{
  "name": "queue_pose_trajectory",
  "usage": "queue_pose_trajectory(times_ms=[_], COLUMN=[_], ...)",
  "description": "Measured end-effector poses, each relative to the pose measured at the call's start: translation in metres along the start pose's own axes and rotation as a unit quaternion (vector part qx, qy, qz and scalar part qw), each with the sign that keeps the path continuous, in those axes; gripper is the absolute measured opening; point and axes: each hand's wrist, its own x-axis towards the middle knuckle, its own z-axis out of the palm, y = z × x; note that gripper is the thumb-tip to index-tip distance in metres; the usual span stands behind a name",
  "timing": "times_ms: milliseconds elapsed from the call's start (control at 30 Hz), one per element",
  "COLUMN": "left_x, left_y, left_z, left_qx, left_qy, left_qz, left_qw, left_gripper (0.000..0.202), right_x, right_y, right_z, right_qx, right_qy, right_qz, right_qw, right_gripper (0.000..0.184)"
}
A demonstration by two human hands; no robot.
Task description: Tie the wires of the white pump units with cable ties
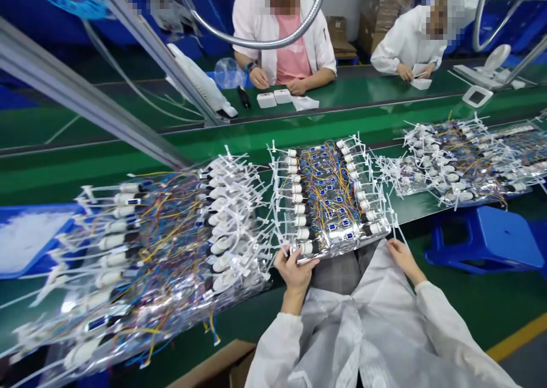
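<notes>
Wire bundles (pixel 329 197) in a row along the belt (pixel 94 174)

They lie on its near edge, with a stool (pixel 482 240) off that edge at right and a tray (pixel 38 210) at left.

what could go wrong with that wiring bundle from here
The left hand alone grips the near edge of the plastic-wrapped wiring bundle, with the right hand beside its corner, so it might sag or slip. Its white cable ties nearly meet those of the larger bundle and could snag. That bundle's loose coloured wires hang over the edge of the green bench and might catch.
</notes>
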Motion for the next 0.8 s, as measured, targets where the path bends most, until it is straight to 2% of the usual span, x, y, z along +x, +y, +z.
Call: queue_pose_trajectory(times_ms=[100,167,267,400,467,600,700,800], left_x=[-0.012,-0.018,-0.019,-0.020,-0.030,-0.067,-0.087,-0.090], left_y=[-0.001,0.002,0.009,0.031,0.046,0.078,0.094,0.107], left_z=[0.001,-0.002,-0.011,-0.019,-0.019,-0.019,-0.024,-0.025], left_qx=[-0.025,-0.030,0.000,0.028,0.037,0.043,0.012,-0.040], left_qy=[0.002,-0.003,-0.019,-0.020,0.010,0.071,0.037,-0.057], left_qz=[0.025,0.033,0.014,-0.030,-0.074,-0.248,-0.308,-0.305], left_qw=[0.999,0.999,1.000,0.999,0.997,0.965,0.951,0.950], left_gripper=[0.060,0.051,0.053,0.065,0.067,0.048,0.034,0.028], right_x=[0.016,0.017,0.006,-0.008,-0.008,0.002,0.009,0.011], right_y=[0.009,0.018,0.025,0.018,0.012,0.000,-0.008,-0.016], right_z=[0.011,0.007,-0.016,-0.054,-0.064,-0.072,-0.073,-0.066], right_qx=[-0.010,-0.010,0.011,0.062,0.080,0.087,0.066,0.131], right_qy=[0.031,0.023,0.014,0.012,0.003,-0.050,-0.094,-0.103], right_qz=[0.018,0.032,0.051,0.065,0.067,0.056,0.031,0.015], right_qw=[0.999,0.999,0.999,0.996,0.994,0.993,0.993,0.986], right_gripper=[0.065,0.060,0.056,0.054,0.054,0.054,0.048,0.062])
